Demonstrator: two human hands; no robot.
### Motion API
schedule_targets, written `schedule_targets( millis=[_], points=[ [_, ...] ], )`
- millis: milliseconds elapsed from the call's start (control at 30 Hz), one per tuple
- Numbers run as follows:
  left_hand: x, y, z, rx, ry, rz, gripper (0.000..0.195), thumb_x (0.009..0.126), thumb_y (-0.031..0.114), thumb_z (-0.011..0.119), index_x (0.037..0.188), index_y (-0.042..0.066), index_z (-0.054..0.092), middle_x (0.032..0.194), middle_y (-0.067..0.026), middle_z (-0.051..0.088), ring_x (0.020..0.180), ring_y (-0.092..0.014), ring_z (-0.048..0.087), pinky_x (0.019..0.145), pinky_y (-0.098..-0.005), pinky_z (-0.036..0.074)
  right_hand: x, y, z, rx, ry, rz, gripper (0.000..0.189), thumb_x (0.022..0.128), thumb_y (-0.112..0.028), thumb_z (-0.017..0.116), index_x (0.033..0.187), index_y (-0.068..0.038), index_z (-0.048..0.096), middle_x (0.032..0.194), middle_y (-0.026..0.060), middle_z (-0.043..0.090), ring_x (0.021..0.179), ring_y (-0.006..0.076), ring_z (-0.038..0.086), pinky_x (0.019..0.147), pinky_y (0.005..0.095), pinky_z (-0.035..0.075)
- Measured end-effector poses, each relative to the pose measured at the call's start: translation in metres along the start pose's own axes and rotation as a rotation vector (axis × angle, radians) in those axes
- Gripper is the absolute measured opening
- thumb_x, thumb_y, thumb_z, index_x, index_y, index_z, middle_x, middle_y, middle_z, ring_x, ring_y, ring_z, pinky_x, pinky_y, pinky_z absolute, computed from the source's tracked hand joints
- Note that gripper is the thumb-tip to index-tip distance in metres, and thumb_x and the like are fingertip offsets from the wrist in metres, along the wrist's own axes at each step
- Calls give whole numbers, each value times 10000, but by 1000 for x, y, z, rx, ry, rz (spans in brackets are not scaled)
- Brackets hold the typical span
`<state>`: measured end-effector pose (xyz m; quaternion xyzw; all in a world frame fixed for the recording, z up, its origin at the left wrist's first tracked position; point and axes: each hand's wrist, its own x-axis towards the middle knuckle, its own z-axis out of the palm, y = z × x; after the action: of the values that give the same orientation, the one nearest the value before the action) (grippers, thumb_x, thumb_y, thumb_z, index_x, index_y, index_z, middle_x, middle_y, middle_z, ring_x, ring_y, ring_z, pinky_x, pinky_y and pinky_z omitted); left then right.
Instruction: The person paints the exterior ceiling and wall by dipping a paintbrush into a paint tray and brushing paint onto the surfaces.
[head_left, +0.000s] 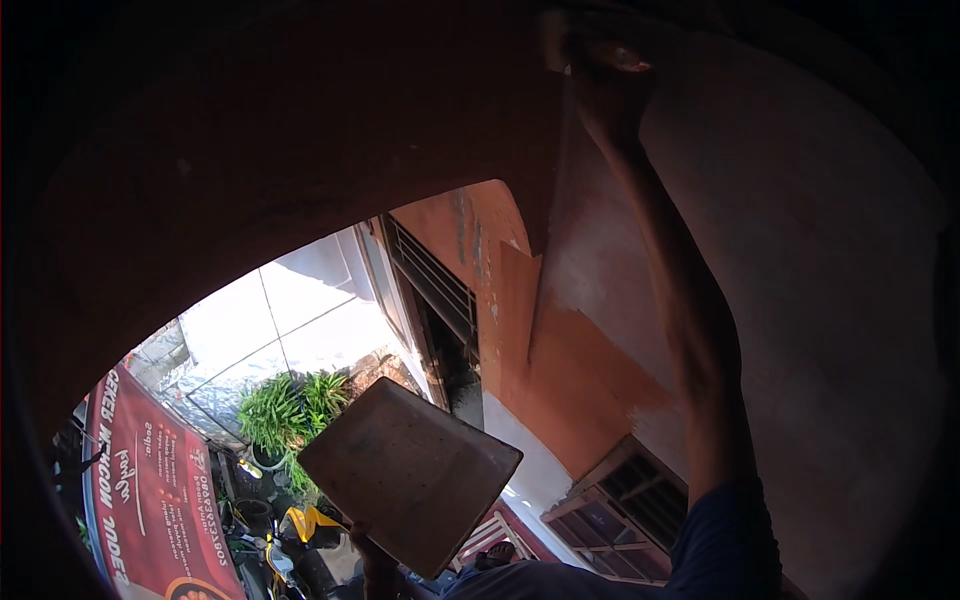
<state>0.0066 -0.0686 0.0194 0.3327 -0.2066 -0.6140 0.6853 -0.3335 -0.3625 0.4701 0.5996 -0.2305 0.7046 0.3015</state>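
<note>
At the top of the view, my right hand (611, 75) is raised against the dark upper wall, closed around a small pale object (553, 45) too dark and blurred to name. Low in the middle, my left hand (371, 544) grips the lower left edge of a flat rectangular tray (416, 472), dull brown with a raised rim. Beside my right arm the wall (787, 262) is coated greyish white, with a ragged border against bare orange paint (592, 360).
Below are a red banner (161, 480) bearing writing, a potted green plant (277, 420), a yellow motorcycle (307, 521) and a white bench (491, 532). A window with wooden frames (615, 525) lies lower right; a barred opening (435, 277) is at the centre. A dark arch edge curves overhead.
</note>
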Motion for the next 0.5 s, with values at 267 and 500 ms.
schedule_targets(
  millis=[267, 500],
  points=[
    [0, -3, -13, -11, -11, -7, 828, 682, 470, 487, 1338, 22, 256, 1250, -197, 385, 1112, -358, 422, 895, -470, 391, -1, 9, -4, 119, 152, -14, 81, 731, -79, 650, 793, -27, 648, 665, 53, 630, 604, 130, 613, 564, 249, 472],
    [-6, -2, -6, -3, 14, 5, 823, 674, 448, 478, 1344, 27, 249, 1250, -209, 382, 1115, -376, 417, 909, -483, 384, -12, -68, 41, 253, 138, -29, 54, 770, -118, 635, 769, -69, 659, 770, 78, 646, 617, 149, 615, 535, 253, 468]
  ],
)
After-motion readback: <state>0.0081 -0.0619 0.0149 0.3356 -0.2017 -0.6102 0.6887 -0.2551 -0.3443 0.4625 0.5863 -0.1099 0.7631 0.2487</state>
